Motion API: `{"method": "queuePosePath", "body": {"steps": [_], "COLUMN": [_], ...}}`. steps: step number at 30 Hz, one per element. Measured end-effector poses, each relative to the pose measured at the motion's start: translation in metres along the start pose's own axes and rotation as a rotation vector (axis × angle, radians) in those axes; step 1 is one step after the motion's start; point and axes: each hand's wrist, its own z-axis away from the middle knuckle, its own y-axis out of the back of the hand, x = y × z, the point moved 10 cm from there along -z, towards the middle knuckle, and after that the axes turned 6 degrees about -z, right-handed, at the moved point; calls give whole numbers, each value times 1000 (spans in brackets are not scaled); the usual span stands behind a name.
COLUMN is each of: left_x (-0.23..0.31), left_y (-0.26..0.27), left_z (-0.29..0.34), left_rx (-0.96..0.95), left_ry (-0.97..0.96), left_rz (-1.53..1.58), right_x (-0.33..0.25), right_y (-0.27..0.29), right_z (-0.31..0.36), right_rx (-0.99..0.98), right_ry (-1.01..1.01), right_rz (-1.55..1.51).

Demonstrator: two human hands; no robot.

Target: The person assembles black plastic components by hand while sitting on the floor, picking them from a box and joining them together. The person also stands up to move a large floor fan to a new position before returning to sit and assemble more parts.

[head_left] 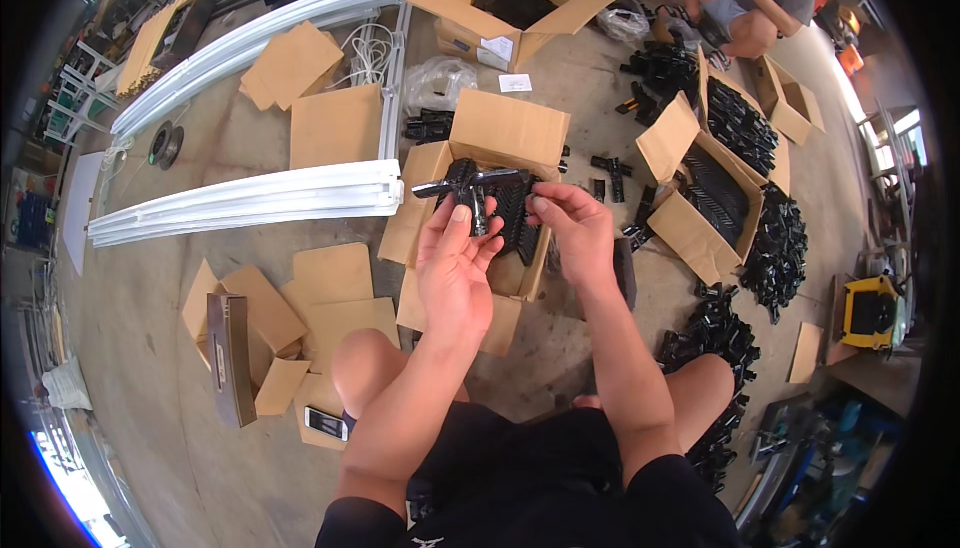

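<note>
A shiny black branched plastic fitting [470, 193] is held up in front of me, over an open cardboard box [508, 130]. My left hand [455, 266] is closed around its lower stem, thumb on the near side. The fingers of my right hand [574, 230] pinch together beside the fitting's right arm. A small dark bit shows at those fingertips, too small to name. Inside the box below, black ribbed pieces [515, 218] lie in rows, partly hidden by my hands.
Loose black fittings [775, 253] lie heaped on the floor to my right, beside another open carton [700, 258]. Long white metal rails [250, 206] stretch out at left. A phone [326, 424] lies by my left knee. Another person [745, 3] sits at the far right.
</note>
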Motion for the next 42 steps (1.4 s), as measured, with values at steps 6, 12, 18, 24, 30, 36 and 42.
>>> {"method": "queuePosePath", "body": {"steps": [6,12,18,24,30,36,42], "left_x": [1,21,22,26,30,26,24], "left_y": [-3,-9,-10,3,-5,-13,-12], "left_z": [31,40,43,41,45,45,49], "left_rx": [-31,-81,-62,-90,-122,-139,-154], "left_ry": [-82,-254,-250,-271,-270,-289,-303], "left_rz": [-83,-110,-46,-5,26,34,42], "right_x": [-35,-52,-58,-45,-46,-57,-56], "right_y": [-47,-60,-60,-72,-69,-69,-67], "right_z": [52,66,75,75,72,79,82], "right_rx": [24,90,144,134,102,87,87], "right_ry": [59,154,237,232,186,241,254], "right_rz": [-203,-138,-76,-139,-127,-270,-260]}}
